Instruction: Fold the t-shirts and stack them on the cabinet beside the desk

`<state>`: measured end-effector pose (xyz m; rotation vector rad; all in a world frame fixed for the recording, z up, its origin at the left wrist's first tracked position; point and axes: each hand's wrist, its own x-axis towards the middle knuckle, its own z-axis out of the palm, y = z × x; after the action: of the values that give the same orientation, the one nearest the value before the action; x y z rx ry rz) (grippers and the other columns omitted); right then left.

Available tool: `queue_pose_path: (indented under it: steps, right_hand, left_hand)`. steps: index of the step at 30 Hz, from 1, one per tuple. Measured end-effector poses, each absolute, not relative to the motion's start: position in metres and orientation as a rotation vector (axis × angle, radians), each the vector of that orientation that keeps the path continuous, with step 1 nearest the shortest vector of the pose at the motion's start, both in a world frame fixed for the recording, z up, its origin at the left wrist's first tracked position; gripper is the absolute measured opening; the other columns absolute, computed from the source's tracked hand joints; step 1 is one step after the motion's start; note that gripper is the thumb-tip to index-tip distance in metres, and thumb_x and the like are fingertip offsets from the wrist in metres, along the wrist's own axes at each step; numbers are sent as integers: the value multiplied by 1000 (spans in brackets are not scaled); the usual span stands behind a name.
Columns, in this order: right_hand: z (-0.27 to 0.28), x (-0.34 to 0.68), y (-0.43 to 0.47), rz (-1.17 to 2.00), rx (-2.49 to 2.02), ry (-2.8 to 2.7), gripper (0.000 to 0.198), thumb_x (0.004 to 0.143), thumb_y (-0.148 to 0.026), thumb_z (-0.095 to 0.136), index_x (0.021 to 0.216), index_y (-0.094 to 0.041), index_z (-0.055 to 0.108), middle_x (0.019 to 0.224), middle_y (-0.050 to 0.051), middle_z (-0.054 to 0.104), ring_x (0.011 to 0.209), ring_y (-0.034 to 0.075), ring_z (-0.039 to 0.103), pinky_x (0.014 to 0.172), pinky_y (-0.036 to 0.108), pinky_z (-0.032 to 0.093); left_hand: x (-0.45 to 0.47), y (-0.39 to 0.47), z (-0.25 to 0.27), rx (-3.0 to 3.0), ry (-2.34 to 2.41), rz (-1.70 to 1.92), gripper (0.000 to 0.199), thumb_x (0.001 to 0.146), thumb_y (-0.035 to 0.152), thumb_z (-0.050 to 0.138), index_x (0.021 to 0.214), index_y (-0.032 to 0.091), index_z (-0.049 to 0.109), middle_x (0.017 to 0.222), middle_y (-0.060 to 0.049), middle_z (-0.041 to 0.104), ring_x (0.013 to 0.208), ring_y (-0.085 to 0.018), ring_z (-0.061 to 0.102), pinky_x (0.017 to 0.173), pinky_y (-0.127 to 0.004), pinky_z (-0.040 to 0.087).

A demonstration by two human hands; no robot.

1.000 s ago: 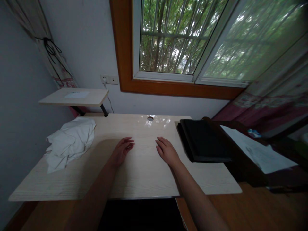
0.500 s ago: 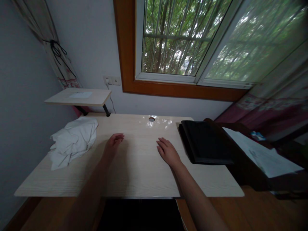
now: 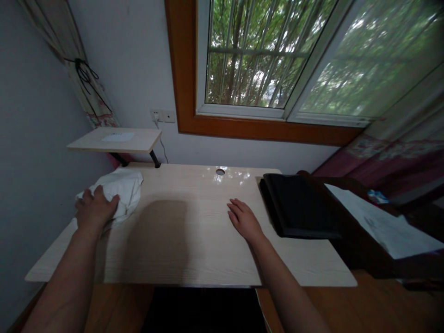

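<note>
A crumpled white cloth (image 3: 126, 189) lies at the left side of the pale wooden desk (image 3: 204, 240). Over its near part is my left hand (image 3: 95, 210), fingers spread; whether the fingertips press into the fabric I cannot tell. The hand covers much of the cloth. My right hand (image 3: 244, 221) rests palm down on the desktop, right of the middle, with fingers extended and nothing held. To the right of that hand lies a flat black folder-like item (image 3: 301, 206).
A small raised shelf (image 3: 138, 141) on black posts stands at the back left. The desktop has a round cable hole (image 3: 220, 172) near the wall. Right of the desk, white paper (image 3: 385, 226) lies on a dark surface. A window (image 3: 256, 60) is behind.
My left hand has moved left from the desk's middle and is now over the white cloth, its fingers spread wider. The right hand has stayed in place.
</note>
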<state>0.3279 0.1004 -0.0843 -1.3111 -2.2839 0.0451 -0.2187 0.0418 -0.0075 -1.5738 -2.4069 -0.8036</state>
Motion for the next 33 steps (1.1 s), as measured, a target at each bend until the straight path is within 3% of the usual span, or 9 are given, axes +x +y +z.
queue_pose_path:
  steps: [4,9,15,20,27,33]
  right_hand:
    - [-84,328,100,44,-1295,-2287,36,100,-30,50,132,-23,65,144,10,59,137,29,52,116,53,41]
    - [-83,328,100,50,-1290,-2280,36,99,-28,50,132,-24,65,144,10,59,137,29,52,116,54,41]
    - [-83,328,101,56,-1299,-2279,36,99,-29,50,132,-24,65,144,10,59,137,28,52,117,54,41]
    - [-82,328,100,76,-1301,-2271,37,99,-29,51,132,-25,65,144,10,59,137,29,52,116,54,41]
    - [-82,328,100,65,-1291,-2276,37,99,-29,50,134,-25,63,144,10,59,137,29,51,116,54,40]
    - [-79,327,98,64,-1308,-2300,42,99,-31,50,140,-26,57,145,9,59,139,29,49,117,53,39]
  left_hand:
    - [-223,39,-11,-1350,-2555,-748,63,79,54,68,123,12,53,131,-24,54,118,-48,52,91,-64,44]
    - [-224,35,-4,-1377,-2424,-827,47,79,42,67,117,15,60,121,-15,58,113,-41,54,89,-54,46]
    - [-222,30,16,-1401,-2285,-919,37,92,35,48,118,16,67,117,-16,64,105,-37,62,84,-52,47]
    - [-195,33,43,-1509,-2002,-1188,39,95,31,46,123,15,67,117,-17,67,116,-39,60,95,-57,46]
    - [-109,51,58,-1923,-1795,-1383,31,95,26,48,117,19,68,123,-10,68,120,-28,60,109,-50,44]
    - [-6,55,28,-2569,-1778,-2005,16,85,23,68,98,26,76,112,-6,73,116,-28,64,115,-46,41]
